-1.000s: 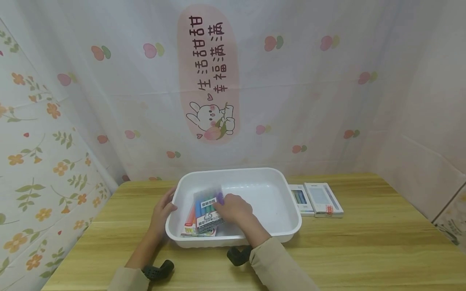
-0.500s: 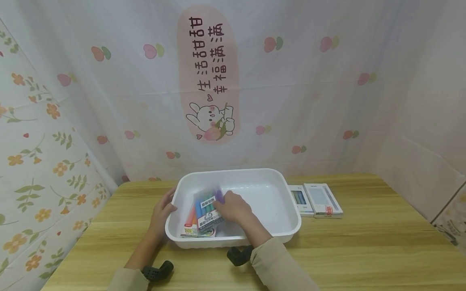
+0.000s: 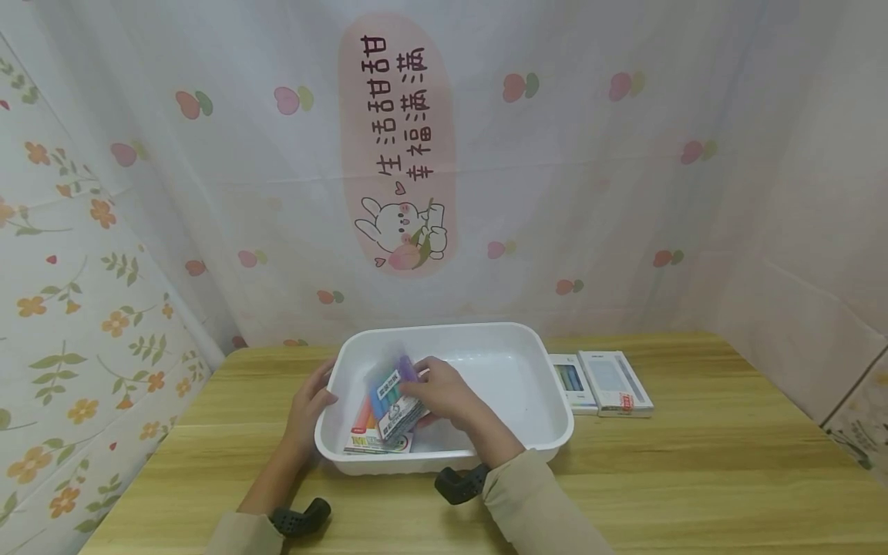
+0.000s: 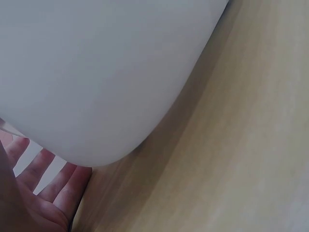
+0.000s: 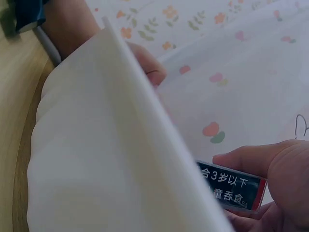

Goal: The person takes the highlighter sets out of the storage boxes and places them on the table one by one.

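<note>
In the head view my right hand (image 3: 444,391) grips a clear pack of coloured sticks (image 3: 390,401), blue, green and purple, inside a white plastic bin (image 3: 502,447). The pack is tilted over flat packs (image 3: 361,441) with orange and printed faces at the bin's left. The right wrist view shows the pack's dark printed end (image 5: 231,186) between thumb and fingers, partly behind the bin's rim. My left hand (image 3: 310,405) holds the bin's left side, thumb over the rim. In the left wrist view its fingers (image 4: 46,179) lie along the outer wall.
Right of the bin, two flat white boxes (image 3: 616,383) lie side by side on the wooden table (image 3: 694,462); the left one (image 3: 574,383) shows coloured sticks through a window. A printed curtain (image 3: 555,154) stands behind the table, with a floral one (image 3: 90,347) at the left.
My right hand has turned the pack, so its upper end leans further left and the hand's fingers show more spread around its right edge. The left hand and the bin hold their place.
</note>
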### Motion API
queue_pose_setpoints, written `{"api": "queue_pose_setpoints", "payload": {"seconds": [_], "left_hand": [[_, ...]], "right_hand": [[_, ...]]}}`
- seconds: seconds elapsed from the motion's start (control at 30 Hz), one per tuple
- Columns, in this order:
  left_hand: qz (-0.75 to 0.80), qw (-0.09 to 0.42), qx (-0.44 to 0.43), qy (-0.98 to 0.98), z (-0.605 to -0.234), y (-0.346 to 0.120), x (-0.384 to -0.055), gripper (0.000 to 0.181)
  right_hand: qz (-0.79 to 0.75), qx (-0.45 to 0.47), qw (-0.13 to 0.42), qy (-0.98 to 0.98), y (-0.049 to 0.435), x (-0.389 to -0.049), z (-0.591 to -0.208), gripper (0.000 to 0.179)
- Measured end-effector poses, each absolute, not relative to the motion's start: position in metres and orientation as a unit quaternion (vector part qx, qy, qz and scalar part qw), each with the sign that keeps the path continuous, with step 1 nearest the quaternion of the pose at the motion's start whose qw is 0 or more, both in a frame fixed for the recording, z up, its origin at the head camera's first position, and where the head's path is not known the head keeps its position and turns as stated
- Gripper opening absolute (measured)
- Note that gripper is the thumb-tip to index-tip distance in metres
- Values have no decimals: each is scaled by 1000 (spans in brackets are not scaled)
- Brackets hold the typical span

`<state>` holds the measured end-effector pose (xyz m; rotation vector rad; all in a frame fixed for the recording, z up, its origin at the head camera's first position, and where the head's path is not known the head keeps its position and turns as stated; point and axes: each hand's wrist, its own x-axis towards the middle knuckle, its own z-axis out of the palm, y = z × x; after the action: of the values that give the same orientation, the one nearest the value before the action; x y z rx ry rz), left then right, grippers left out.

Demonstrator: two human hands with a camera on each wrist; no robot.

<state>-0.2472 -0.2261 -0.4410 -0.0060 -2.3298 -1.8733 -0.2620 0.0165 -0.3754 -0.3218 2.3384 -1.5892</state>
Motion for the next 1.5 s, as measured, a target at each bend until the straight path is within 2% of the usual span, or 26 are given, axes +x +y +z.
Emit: {"api": "queue_pose_setpoints", "payload": {"seconds": [0.43, 0.93, 1.23, 1.5], "left_hand": [[-632, 80, -8, -771, -444, -231, -249, 63], [-634, 73, -7, -770, -441, -225, -251, 61], [-631, 78, -7, -772, -442, -229, -251, 62], [-636, 76, -14, -768, -446, -229, -249, 61]], "right_hand": [[-572, -119, 149, 798, 16, -266, -366, 50], [-600, -151, 112, 777, 47, -260, -321, 51], [-598, -164, 95, 779, 94, -255, -297, 57], [-608, -145, 101, 774, 151, -235, -293, 66]]}}
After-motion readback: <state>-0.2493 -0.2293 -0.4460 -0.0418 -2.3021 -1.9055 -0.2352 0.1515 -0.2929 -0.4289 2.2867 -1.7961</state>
